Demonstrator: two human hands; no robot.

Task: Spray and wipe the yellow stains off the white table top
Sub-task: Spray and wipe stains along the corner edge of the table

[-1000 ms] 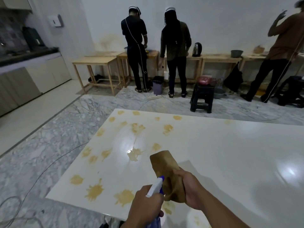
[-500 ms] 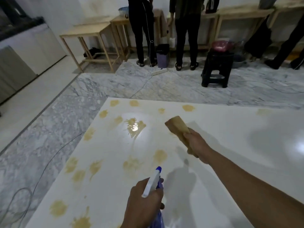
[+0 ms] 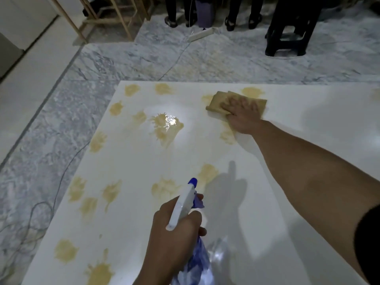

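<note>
Stains (image 3: 165,125): yellow blotches scattered over the left half of the white table top (image 3: 308,124), from the far edge at 12 o'clock down to the near corner at 7 o'clock. Largest one, wet and glaring under a light reflection, lies at about 11 o'clock from the view's centre. Right half of the top shows no blotches.

Cloth (image 3: 218,101): tan, folded, flat on the surface near the far edge at 1 o'clock, touching a stain just beyond it and another at its left end.

Right hand (image 3: 242,114): palm down, fingers spread, pressing the cloth onto the table; arm stretched across the top. Half a second ago this hand held the cloth pinched and raised in mid-reach; now the cloth is planted on the far row. Judgement: the wiping step has begun, at the far stains.

Left hand (image 3: 176,229): wrapped around the neck of the spray bottle (image 3: 185,204), one finger across the blue trigger, nozzle aimed toward 12 o'clock; held above the near part of the table. No mist visible.

Progress, judged: early; most blotches untouched.

Surroundings: marble floor (image 3: 61,120), cable (image 3: 61,182) trailing at 9 o'clock, black stool (image 3: 287,38) at 1 o'clock, standing people's legs (image 3: 178,11) beyond.
</note>
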